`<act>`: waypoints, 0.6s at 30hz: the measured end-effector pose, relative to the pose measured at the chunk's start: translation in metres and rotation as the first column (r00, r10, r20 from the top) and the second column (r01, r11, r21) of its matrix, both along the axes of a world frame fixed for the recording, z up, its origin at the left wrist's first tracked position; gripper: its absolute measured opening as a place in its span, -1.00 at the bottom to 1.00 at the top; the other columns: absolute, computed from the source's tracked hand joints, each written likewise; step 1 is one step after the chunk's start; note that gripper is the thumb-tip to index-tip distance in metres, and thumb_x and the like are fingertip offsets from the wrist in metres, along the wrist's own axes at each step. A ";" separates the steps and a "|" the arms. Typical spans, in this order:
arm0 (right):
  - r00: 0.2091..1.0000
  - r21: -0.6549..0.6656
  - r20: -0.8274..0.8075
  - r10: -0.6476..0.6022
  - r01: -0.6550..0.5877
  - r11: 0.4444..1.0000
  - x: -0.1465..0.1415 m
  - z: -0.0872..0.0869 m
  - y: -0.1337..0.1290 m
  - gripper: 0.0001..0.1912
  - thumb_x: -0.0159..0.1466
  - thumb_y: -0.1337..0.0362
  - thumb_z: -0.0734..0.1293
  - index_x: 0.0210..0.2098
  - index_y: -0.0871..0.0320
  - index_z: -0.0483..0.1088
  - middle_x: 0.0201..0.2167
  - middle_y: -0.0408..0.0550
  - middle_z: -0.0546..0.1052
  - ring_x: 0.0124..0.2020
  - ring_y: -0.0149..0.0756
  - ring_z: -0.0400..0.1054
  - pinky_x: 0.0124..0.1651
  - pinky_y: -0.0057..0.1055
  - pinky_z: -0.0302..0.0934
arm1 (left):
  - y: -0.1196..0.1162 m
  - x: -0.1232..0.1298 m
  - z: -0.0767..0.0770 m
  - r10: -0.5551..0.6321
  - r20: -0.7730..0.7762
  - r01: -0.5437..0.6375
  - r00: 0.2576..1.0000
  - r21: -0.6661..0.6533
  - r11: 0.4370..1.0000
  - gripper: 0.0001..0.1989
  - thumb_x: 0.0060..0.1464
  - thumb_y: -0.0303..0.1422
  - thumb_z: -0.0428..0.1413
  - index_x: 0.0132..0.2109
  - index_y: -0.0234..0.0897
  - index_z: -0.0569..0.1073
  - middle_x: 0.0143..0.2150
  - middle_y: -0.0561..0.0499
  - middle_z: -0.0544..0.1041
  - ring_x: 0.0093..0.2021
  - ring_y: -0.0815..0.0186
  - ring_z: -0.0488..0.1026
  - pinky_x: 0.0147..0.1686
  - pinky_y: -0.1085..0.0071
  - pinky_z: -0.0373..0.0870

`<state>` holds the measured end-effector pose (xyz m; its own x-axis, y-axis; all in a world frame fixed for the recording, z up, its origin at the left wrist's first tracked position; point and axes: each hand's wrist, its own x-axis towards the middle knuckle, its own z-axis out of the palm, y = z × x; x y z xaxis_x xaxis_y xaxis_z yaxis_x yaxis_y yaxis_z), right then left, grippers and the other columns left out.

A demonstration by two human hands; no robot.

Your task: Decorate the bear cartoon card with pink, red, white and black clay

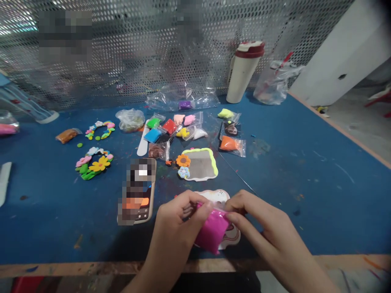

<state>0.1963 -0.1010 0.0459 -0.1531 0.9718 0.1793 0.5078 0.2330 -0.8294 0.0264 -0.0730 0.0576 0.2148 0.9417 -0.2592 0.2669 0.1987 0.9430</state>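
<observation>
- Currently, at far left on the blue table [320, 195], two ring-shaped ornaments [100, 164] lie one beyond the other.
- Next comes the phone [146, 203], beside the left forearm.
- The left hand [172, 224] is closed in a pinch, thumb and fingers on the upper left of the magenta packet [210, 234].
- That packet hangs tilted above the white patterned board [235, 237], near the table's front edge; the flowered mirror [200, 165] lies beyond.
- The right hand [269, 224] pinches its upper right corner, fingertips shut.
- Working the packet's top edge seems the step in hand; parting it would call for two firm, opposed pinches. Whether the seal is open, I cannot tell.
</observation>
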 end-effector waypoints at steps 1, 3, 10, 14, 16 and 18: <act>1.000 0.005 0.016 0.000 0.000 1.000 0.002 0.000 0.000 -0.82 0.33 0.35 0.23 -0.42 0.08 0.32 -0.51 -0.26 0.41 -0.50 -0.51 0.30 -0.44 -0.60 0.17 | 0.001 0.001 -0.001 -0.007 0.009 0.007 1.000 -0.006 1.000 -0.85 0.08 -0.28 0.11 -0.37 -0.25 0.48 -0.45 0.11 0.52 -0.43 0.38 0.41 -0.42 0.50 0.30; 0.999 0.038 0.043 -0.020 0.018 0.999 0.005 -0.001 0.000 -0.82 0.33 0.36 0.23 -0.42 0.08 0.33 -0.51 -0.26 0.41 -0.49 -0.52 0.31 -0.43 -0.61 0.18 | 0.003 0.001 -0.003 -0.053 0.020 0.054 0.998 -0.014 0.998 -0.84 0.12 -0.30 0.05 -0.33 -0.25 0.49 -0.40 0.10 0.52 -0.36 0.36 0.43 -0.36 0.50 0.31; 0.978 0.182 0.175 -0.112 0.080 0.980 0.005 -0.006 -0.003 -0.78 0.33 0.40 0.20 -0.45 0.11 0.30 -0.54 -0.23 0.37 -0.52 -0.49 0.30 -0.45 -0.56 0.16 | 0.003 -0.004 -0.007 -0.138 -0.092 0.144 0.986 0.055 0.988 -0.70 0.18 -0.27 0.00 -0.50 -0.24 0.38 -0.54 0.16 0.39 -0.49 0.43 0.32 -0.48 0.55 0.24; 0.979 0.174 0.177 -0.101 0.070 0.982 0.003 -0.002 -0.003 -0.78 0.35 0.37 0.19 -0.43 0.10 0.31 -0.53 -0.22 0.37 -0.51 -0.46 0.31 -0.44 -0.53 0.17 | -0.003 -0.003 -0.007 -0.072 -0.166 0.083 0.983 0.061 0.995 -0.68 0.19 -0.23 0.00 -0.49 -0.22 0.43 -0.55 0.16 0.41 -0.51 0.42 0.31 -0.51 0.53 0.21; 0.990 0.099 0.136 -0.029 0.015 0.995 0.007 0.001 -0.002 -0.81 0.34 0.38 0.20 -0.38 0.07 0.33 -0.48 -0.22 0.42 -0.46 -0.47 0.35 -0.40 -0.56 0.22 | -0.005 -0.003 -0.008 -0.109 -0.165 0.123 0.980 0.079 0.989 -0.70 0.21 -0.21 0.00 -0.39 -0.20 0.51 -0.49 0.15 0.49 -0.46 0.41 0.37 -0.47 0.53 0.24; 0.993 0.045 0.110 0.032 -0.037 0.998 0.011 0.003 -0.001 -0.84 0.33 0.40 0.23 -0.36 0.05 0.35 -0.44 -0.24 0.45 -0.41 -0.48 0.38 -0.36 -0.59 0.24 | -0.005 -0.003 -0.009 -0.163 -0.149 0.180 0.975 0.111 0.977 -0.73 0.23 -0.22 -0.01 -0.28 -0.16 0.55 -0.41 0.15 0.56 -0.41 0.41 0.42 -0.41 0.54 0.28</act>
<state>0.2072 -0.1021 0.0494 -0.2072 0.9566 0.2047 0.5859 0.2889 -0.7571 0.0230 -0.0784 0.0487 0.3461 0.9204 -0.1819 0.4160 0.0232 0.9090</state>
